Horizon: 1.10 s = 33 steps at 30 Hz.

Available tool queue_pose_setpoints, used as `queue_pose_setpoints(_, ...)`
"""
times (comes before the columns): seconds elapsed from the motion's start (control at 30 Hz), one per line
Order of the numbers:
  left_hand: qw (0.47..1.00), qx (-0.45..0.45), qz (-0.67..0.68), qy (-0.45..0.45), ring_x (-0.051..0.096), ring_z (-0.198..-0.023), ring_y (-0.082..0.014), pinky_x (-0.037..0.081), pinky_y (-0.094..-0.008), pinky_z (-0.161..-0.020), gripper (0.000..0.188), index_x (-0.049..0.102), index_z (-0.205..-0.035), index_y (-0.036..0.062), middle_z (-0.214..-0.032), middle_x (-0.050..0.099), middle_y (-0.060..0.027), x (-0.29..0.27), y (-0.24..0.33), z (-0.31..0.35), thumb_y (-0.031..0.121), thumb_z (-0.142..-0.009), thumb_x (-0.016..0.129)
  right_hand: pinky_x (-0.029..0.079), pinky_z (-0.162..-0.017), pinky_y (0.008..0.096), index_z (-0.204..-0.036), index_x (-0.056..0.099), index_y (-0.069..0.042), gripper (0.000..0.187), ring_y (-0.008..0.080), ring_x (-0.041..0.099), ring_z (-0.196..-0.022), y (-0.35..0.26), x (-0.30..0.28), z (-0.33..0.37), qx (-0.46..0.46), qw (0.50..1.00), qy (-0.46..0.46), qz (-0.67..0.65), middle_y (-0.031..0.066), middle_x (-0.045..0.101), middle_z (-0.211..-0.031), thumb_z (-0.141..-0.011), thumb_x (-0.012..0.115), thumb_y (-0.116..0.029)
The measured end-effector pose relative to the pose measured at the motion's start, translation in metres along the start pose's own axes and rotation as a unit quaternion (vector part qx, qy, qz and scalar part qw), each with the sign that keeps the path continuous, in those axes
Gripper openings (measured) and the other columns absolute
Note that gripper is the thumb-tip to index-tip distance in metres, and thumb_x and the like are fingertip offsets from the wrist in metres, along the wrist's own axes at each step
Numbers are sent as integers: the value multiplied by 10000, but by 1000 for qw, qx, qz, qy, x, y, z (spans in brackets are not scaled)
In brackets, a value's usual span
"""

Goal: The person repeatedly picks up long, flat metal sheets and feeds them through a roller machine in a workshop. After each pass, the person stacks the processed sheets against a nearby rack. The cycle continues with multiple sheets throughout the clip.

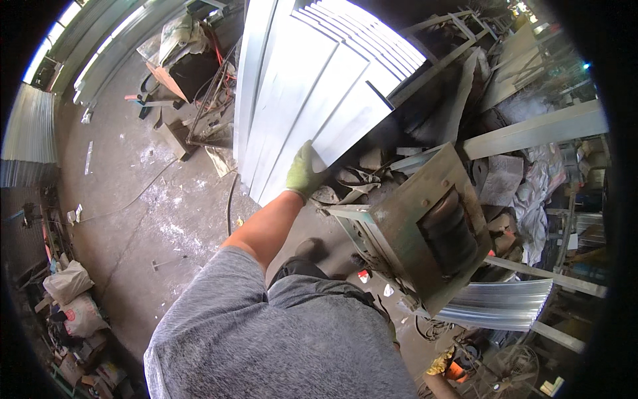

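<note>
A stack of long, pale metal strips (292,86) fans out ahead of me, their staggered ends bright with glare. At the near end of the stack, my left hand (304,174), in a light green glove, is closed on the edge of a metal strip. Part of its fingers is hidden. Low on the right, beside my torso, my right hand (440,361) shows small in a yellow-and-dark glove. An orange-and-black object (457,371) is right beside it; whether the hand holds it cannot be made out.
Close on my right stands a worn metal machine housing (425,226) with a dark opening. Curved ribbed sheet metal (495,304) lies behind it, near a wire-cage fan (512,369). Bags (83,312) and scrap line the left. A cable (143,198) crosses the dusty concrete floor (113,219).
</note>
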<state>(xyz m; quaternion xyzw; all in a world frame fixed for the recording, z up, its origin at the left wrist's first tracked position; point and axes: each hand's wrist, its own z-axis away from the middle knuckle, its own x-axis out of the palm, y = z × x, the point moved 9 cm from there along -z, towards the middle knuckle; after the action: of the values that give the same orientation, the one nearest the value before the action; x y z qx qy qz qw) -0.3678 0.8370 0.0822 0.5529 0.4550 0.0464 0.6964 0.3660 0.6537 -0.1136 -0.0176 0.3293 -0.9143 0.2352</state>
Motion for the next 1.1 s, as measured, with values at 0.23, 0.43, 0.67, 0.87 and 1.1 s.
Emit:
queue_pose_setpoints(0.23, 991, 50, -85, 95, 491, -1475, -465, 453, -509, -1203, 1123, 355, -1653, 0, -1621, 485, -283, -6, 12, -5, 450, -797, 925, 484, -1202, 375, -1563, 566, 8, 460, 267, 622, -1369, -18, -1, -5, 75, 978, 5, -193, 149, 651, -1507, -1136, 499, -149)
queue_pose_setpoints(0.43, 996, -41, -74, 38, 491, -1477, -457, 463, -515, -1194, 1129, 354, -1655, 6, -1646, 465, -256, 17, -10, 6, 447, -785, 922, 470, -1209, 374, -1558, 572, 6, 453, 256, 619, -1374, -32, -1, -1, 38, 998, -5, -54, 134, 652, -1512, -1144, 482, -154)
queue_pose_setpoints(0.67, 988, -124, -73, 60, 582, -1327, -436, 519, -525, -1083, 851, 536, -1469, 63, -1444, 595, -215, 19, -6, -15, 418, -784, 895, 454, -1217, 372, -1554, 580, 4, 447, 243, 615, -1379, -27, -11, -5, 3, 999, -23, 40, 115, 653, -1517, -1154, 463, -159)
queue_pose_setpoints(0.87, 990, -106, -57, 79, 616, -1255, -442, 528, -519, -1059, 783, 570, -1392, 82, -1359, 617, -233, 0, 9, -29, 421, -759, 882, 455, -1205, 368, -1518, 611, 10, 435, 254, 625, -1371, -17, -14, -12, -42, 997, -50, 38, 136, 676, -1489, -1154, 449, -164)
queue_pose_setpoints(1.1, 992, -78, -84, 51, 621, -1269, -433, 538, -514, -1049, 824, 544, -1401, 98, -1401, 598, -218, 1, 6, -29, 476, -766, 908, 466, -1182, 369, -1479, 639, 11, 435, 282, 637, -1356, -22, 4, 16, -3, 995, 4, 97, 166, 694, -1458, -1134, 476, -198)
